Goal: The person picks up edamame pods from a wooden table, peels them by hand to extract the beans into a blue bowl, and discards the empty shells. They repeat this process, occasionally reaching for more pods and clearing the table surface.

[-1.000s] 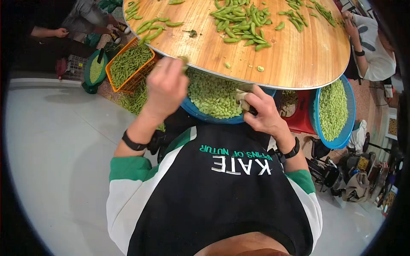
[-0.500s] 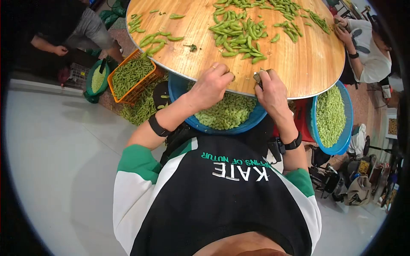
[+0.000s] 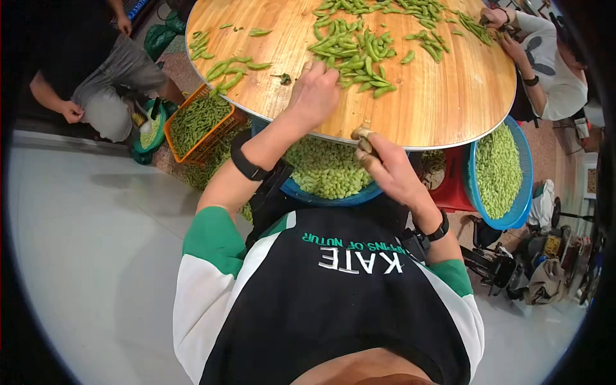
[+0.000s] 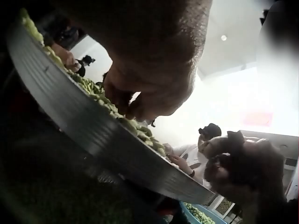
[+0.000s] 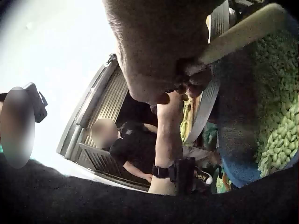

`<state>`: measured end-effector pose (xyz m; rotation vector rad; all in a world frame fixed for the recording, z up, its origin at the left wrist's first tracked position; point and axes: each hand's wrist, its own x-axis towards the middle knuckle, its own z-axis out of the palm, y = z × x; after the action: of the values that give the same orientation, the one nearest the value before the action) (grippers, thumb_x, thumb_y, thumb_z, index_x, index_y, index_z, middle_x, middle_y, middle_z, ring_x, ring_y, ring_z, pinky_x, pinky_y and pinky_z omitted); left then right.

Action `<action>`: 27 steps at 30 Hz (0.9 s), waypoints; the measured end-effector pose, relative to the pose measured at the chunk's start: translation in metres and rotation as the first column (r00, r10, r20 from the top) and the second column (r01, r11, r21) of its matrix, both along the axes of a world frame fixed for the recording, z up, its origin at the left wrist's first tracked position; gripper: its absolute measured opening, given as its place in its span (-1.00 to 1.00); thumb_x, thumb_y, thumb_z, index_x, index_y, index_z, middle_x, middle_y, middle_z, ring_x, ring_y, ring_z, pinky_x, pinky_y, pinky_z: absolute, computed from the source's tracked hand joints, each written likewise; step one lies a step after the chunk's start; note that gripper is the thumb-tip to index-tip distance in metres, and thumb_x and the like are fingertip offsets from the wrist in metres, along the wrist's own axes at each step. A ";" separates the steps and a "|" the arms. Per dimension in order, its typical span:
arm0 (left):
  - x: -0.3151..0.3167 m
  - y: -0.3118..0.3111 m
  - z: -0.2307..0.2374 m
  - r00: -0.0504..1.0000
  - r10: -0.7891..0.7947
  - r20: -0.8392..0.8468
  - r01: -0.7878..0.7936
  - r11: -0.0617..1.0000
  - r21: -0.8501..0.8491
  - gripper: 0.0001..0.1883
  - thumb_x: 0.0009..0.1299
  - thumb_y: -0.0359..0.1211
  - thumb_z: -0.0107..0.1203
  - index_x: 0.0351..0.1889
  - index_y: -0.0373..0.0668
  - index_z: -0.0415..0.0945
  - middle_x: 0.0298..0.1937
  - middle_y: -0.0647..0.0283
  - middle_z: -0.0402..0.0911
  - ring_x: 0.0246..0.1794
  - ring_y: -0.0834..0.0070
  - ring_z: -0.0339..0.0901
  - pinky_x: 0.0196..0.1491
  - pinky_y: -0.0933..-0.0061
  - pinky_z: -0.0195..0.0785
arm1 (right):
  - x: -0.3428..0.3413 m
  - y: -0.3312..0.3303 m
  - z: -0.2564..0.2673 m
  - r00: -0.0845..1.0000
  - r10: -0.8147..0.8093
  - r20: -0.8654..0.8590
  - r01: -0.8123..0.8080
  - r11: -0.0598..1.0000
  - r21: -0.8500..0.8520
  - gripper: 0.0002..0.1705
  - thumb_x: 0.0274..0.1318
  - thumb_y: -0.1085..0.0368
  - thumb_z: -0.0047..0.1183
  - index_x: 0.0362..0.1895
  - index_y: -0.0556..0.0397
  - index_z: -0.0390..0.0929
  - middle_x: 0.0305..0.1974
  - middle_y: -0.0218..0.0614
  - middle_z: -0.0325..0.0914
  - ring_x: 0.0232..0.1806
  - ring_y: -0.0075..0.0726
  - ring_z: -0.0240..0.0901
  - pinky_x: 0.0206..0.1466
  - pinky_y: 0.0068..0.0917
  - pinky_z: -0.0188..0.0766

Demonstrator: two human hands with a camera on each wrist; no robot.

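My left hand [image 3: 314, 93] reaches over the round wooden table, its fingers bent down at the near edge of a pile of green soybean pods [image 3: 359, 54]. In the left wrist view its thumb and forefinger come close together above the pods; I cannot tell whether they pinch one. My right hand [image 3: 394, 173] hovers at the table's near rim, above a blue basin [image 3: 350, 200] of shelled green beans [image 3: 327, 170]. Brownish coverings wrap its thumb and forefinger tips, which point toward the table with no pod showing between them.
The table [image 3: 269, 106] has a metal rim and smaller pod groups. An orange crate [image 3: 202, 151] of pods stands on the left, a second blue basin [image 3: 527, 205] of beans on the right beside a red stool [image 3: 459, 192]. One person sits left, another works at the table's right.
My left hand swung from beside the table to the right hand at the rim, then forward to the pods. The right hand rose over the table edge, then drew back slightly.
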<state>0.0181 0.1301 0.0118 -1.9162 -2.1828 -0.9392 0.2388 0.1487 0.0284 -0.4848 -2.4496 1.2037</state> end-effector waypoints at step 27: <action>0.038 -0.031 0.031 0.069 -0.287 0.955 0.301 0.919 0.255 -0.90 0.34 -0.49 0.10 -0.21 -0.28 0.49 -0.45 0.29 0.57 -0.55 0.66 0.45 -0.54 0.69 0.25 | -0.010 0.008 0.009 0.891 -0.286 -0.353 -0.184 0.484 -0.855 -0.71 0.33 0.31 -0.19 0.07 0.14 0.36 -0.39 -0.38 0.40 -0.61 -0.66 0.18 -0.66 -0.73 0.12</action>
<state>0.0559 0.0990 0.0426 -1.9414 -2.0594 -3.0832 0.2292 0.1565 0.0378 -0.4383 -1.2244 2.2224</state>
